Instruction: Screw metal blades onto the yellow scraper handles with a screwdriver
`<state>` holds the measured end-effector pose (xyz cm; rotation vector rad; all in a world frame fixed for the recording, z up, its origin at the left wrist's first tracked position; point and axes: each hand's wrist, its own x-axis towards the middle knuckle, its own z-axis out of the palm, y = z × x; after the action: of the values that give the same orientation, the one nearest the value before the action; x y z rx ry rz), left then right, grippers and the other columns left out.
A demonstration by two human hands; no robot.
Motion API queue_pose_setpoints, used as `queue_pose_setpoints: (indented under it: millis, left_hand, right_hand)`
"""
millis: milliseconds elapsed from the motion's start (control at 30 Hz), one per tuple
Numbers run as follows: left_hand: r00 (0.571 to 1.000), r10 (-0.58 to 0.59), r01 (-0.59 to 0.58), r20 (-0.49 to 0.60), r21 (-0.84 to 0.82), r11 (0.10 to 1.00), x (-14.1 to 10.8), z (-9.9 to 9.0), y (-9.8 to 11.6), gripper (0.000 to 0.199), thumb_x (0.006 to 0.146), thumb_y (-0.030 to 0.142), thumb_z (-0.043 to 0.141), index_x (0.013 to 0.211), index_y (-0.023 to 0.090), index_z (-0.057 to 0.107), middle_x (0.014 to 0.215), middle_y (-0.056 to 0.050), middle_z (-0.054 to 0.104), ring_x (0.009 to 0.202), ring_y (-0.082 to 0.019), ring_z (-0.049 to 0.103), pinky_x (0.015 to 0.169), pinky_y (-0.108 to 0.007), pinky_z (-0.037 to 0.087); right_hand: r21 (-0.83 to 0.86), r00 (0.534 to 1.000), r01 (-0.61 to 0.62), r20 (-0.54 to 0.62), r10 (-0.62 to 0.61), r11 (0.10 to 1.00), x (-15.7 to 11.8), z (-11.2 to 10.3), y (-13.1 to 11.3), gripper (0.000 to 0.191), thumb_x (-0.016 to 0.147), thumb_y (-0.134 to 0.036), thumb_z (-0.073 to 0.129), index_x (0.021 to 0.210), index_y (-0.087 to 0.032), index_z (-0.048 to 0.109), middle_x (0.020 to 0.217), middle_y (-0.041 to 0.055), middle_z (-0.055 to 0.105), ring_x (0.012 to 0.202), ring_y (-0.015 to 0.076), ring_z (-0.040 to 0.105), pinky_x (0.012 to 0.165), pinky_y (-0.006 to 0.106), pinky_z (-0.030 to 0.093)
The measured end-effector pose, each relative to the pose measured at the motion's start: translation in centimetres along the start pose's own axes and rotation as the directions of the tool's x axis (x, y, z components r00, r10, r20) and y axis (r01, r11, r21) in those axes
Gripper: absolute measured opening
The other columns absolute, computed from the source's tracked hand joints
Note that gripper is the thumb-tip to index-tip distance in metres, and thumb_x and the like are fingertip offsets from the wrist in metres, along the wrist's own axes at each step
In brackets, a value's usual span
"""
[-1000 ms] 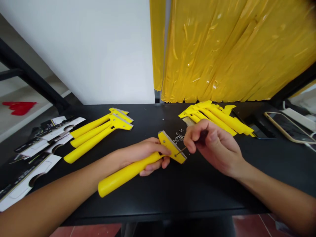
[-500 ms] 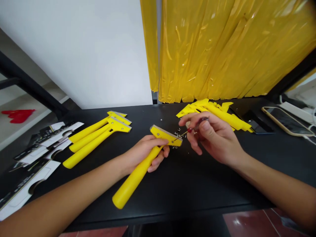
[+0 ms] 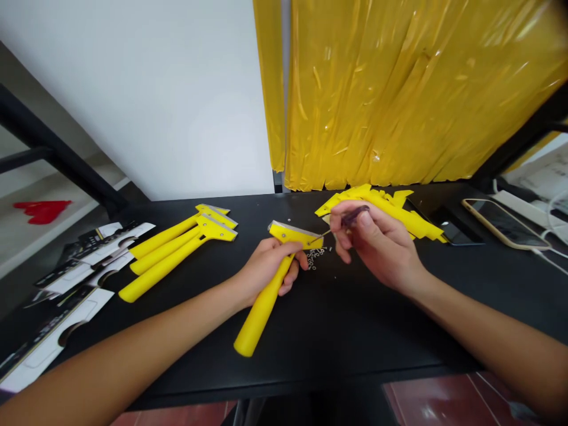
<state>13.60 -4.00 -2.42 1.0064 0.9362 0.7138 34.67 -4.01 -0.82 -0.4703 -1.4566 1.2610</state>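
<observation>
Scraper, one, yellow [image 3: 264, 305]: smooth, tapering round handle, flat trapezoid head edged with a grey metal strip; held above the table's middle, handle slanting toward the near edge. Head fitted with small round screws.

Left hand [image 3: 268, 266]: clamped on the scraper's neck, thumb on top, fingers curled beneath.

Right hand [image 3: 381, 248]: fingers and thumb pinched together on a small screwdriver [image 3: 355, 214], dark reddish handle, thin metal shaft; tip at the screw on the right side of the head.

Loose hardware [image 3: 311, 259]: tiny silvery pieces, scattered just beyond the left fingertips.

Finished-looking scrapers, three [image 3: 164, 265]: same form, overlapping in a fan, left.

Yellow parts [image 3: 402, 218]: smooth, piled behind the right hand.

Printed cards [image 3: 91, 305]: black and white, curved cut-outs, stacked far left; lettering too small to read.

Phone [image 3: 499, 222]: glossy dark screen, pale gold rim, right; white cable beside it.

Table [image 3: 355, 337]: matt black.

Backdrop: plain white panel [image 3: 199, 106]; wrinkled, shiny yellow plastic sheeting [image 3: 377, 106].
</observation>
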Motion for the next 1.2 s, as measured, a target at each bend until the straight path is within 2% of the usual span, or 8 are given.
queue_pose_setpoints:
  millis: [167, 300, 433, 533, 700, 900, 1067, 1200]
  left_hand:
    - [0.997, 0.080, -0.080, -0.022, -0.014, 0.997, 1.7, 0.3, 0.1, 0.037, 0.091, 0.037, 0.059, 0.060, 0.019, 0.052, 0.040, 0.002, 0.045, 0.029, -0.009, 0.038, 0.031, -0.022, 0.029]
    - [0.995, 0.098, -0.098, 0.005, 0.009, 0.995, 2.0, 0.2, -0.2, 0.037, 0.092, 0.038, 0.056, 0.060, 0.019, 0.051, 0.041, 0.002, 0.046, 0.029, -0.010, 0.040, 0.032, -0.022, 0.030]
    - [0.993, 0.117, -0.117, 0.009, 0.017, 0.993, 1.8, 0.1, -0.4, 0.036, 0.092, 0.038, 0.055, 0.062, 0.017, 0.054, 0.044, 0.000, 0.050, 0.033, -0.011, 0.045, 0.035, -0.022, 0.034]
    - [0.991, 0.131, -0.132, 0.009, 0.013, 0.991, 1.7, 0.0, -0.5, 0.036, 0.092, 0.038, 0.055, 0.063, 0.016, 0.056, 0.046, -0.001, 0.052, 0.035, -0.011, 0.046, 0.036, -0.022, 0.036]
    - [0.992, 0.125, -0.125, 0.001, 0.028, 0.992, 1.7, 0.1, -0.5, 0.037, 0.092, 0.040, 0.056, 0.064, 0.017, 0.055, 0.046, 0.000, 0.051, 0.034, -0.011, 0.045, 0.035, -0.022, 0.034]
    - [0.995, 0.101, -0.101, -0.003, 0.024, 0.995, 1.6, 0.2, -0.5, 0.040, 0.092, 0.042, 0.056, 0.059, 0.020, 0.047, 0.041, 0.003, 0.043, 0.030, -0.009, 0.038, 0.032, -0.021, 0.030]
    - [0.995, 0.096, -0.096, -0.004, 0.044, 0.994, 1.4, 0.2, -0.3, 0.041, 0.092, 0.042, 0.054, 0.059, 0.020, 0.045, 0.040, 0.003, 0.043, 0.029, -0.009, 0.038, 0.033, -0.020, 0.029]
    - [0.995, 0.100, -0.100, -0.007, 0.040, 0.994, 1.5, 0.1, -0.5, 0.040, 0.092, 0.041, 0.054, 0.059, 0.019, 0.046, 0.041, 0.002, 0.045, 0.030, -0.009, 0.039, 0.033, -0.021, 0.029]
  right_hand:
    - [-0.013, 0.989, 0.094, -0.113, -0.095, 0.996, 0.6, -0.4, 1.0, 0.020, 0.099, -0.045, 0.057, 0.104, -0.026, 0.057, 0.077, -0.0022, 0.063, 0.065, 0.0122, 0.055, 0.063, 0.028, 0.048]
    - [-0.122, 0.974, 0.114, -0.182, -0.135, 0.986, 0.7, -0.6, 0.8, 0.020, 0.093, -0.039, 0.068, 0.089, -0.023, 0.056, 0.093, 0.0017, 0.073, 0.059, 0.0106, 0.058, 0.059, 0.028, 0.051]
    - [-0.138, 0.989, 0.049, -0.128, -0.067, 0.989, 0.5, -0.4, 0.0, 0.020, 0.097, -0.039, 0.061, 0.103, -0.021, 0.066, 0.111, 0.0069, 0.070, 0.049, 0.0069, 0.050, 0.041, 0.025, 0.042]
    - [-0.015, 0.994, 0.032, -0.104, -0.034, 0.999, 0.5, -0.1, -0.1, 0.022, 0.097, -0.041, 0.060, 0.109, -0.023, 0.063, 0.097, 0.0035, 0.068, 0.056, 0.0094, 0.053, 0.048, 0.026, 0.050]
    - [0.049, 0.987, 0.085, -0.139, -0.077, 0.995, 0.6, -0.1, 0.3, 0.015, 0.092, -0.029, 0.070, 0.092, -0.023, 0.056, 0.084, -0.0003, 0.071, 0.050, 0.0083, 0.050, 0.050, 0.027, 0.052]
    - [-0.064, 0.982, 0.060, -0.177, -0.070, 0.996, 0.4, -0.2, 0.2, 0.012, 0.092, -0.031, 0.069, 0.099, -0.023, 0.074, 0.121, 0.0059, 0.068, 0.062, 0.0078, 0.059, 0.065, 0.032, 0.058]
    - [0.027, 0.994, -0.023, -0.106, 0.026, 0.999, 0.4, -0.2, 0.1, 0.019, 0.092, -0.031, 0.069, 0.110, -0.026, 0.074, 0.102, 0.0037, 0.067, 0.058, 0.0080, 0.051, 0.042, 0.023, 0.039]
    - [0.115, 0.997, -0.014, -0.071, 0.022, 0.993, 0.7, -0.1, 0.0, 0.023, 0.090, -0.030, 0.072, 0.112, -0.025, 0.069, 0.095, 0.0013, 0.067, 0.062, 0.0089, 0.053, 0.052, 0.024, 0.046]
